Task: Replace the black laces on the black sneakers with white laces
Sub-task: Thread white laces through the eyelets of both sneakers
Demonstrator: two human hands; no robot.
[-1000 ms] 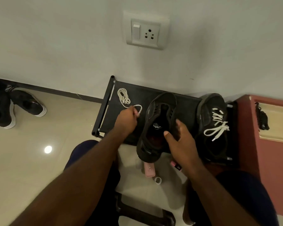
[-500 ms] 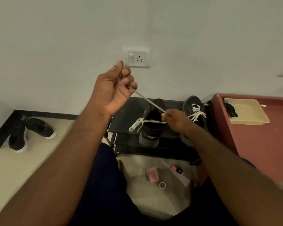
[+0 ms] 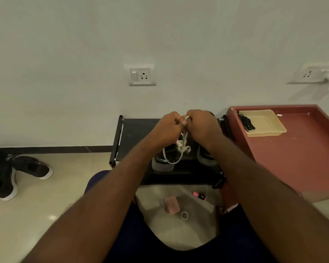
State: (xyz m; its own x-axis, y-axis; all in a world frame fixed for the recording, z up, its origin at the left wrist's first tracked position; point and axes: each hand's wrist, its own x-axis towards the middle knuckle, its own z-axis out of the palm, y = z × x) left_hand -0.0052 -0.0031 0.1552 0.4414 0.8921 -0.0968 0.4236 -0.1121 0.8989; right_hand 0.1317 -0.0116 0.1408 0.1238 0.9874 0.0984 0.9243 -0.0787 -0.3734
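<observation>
Head view: left hand, right hand pinch limp, light white lace above sneaker; likely best held near its tip.

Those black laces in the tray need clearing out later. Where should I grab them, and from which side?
Probably the thick bunched middle of the black laces, coming straight down from above. They lie heaped against the left wall of the tray, so a sideways approach would meet the rim.
</observation>
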